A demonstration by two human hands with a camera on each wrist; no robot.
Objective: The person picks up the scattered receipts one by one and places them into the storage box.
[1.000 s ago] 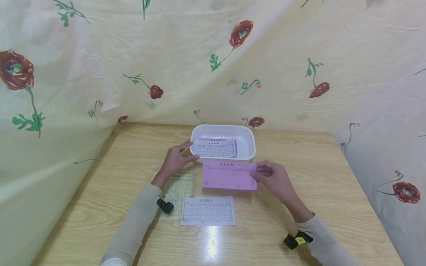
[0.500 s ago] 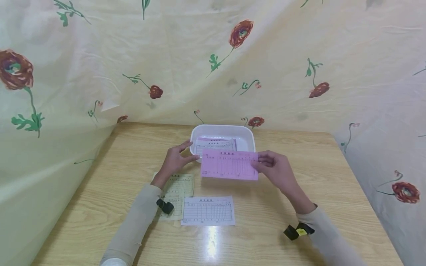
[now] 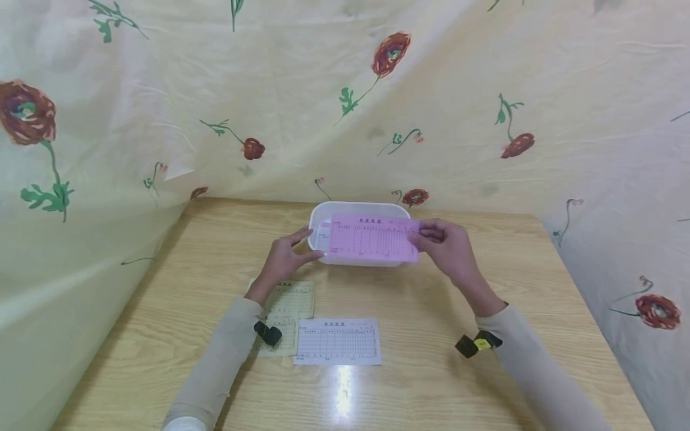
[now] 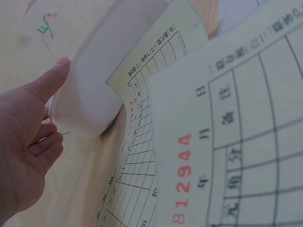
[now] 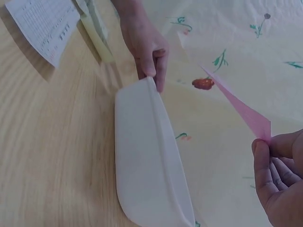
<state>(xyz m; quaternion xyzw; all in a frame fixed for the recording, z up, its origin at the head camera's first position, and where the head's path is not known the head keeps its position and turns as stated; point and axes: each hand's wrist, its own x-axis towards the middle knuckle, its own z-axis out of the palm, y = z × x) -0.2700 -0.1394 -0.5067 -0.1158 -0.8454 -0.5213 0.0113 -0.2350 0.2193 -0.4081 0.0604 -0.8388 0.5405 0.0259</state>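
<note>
My right hand pinches the right edge of a pink printed form between thumb and fingers. The form is held over the white plastic tub and hides most of its inside; a strip of the papers lying in it shows at the left. With thumb on the outside, my left hand grips the tub's left end by the rim. The right wrist view has the pink form nearly edge-on, above the tub.
A white printed form lies on the wooden table in front of the tub. Yellowish forms lie beside it, partly under my left forearm. Behind the table hangs a flower-patterned cloth.
My right hand has carried the pink form forward and up, from in front of the tub to over it. The left hand stays in place at the rim.
</note>
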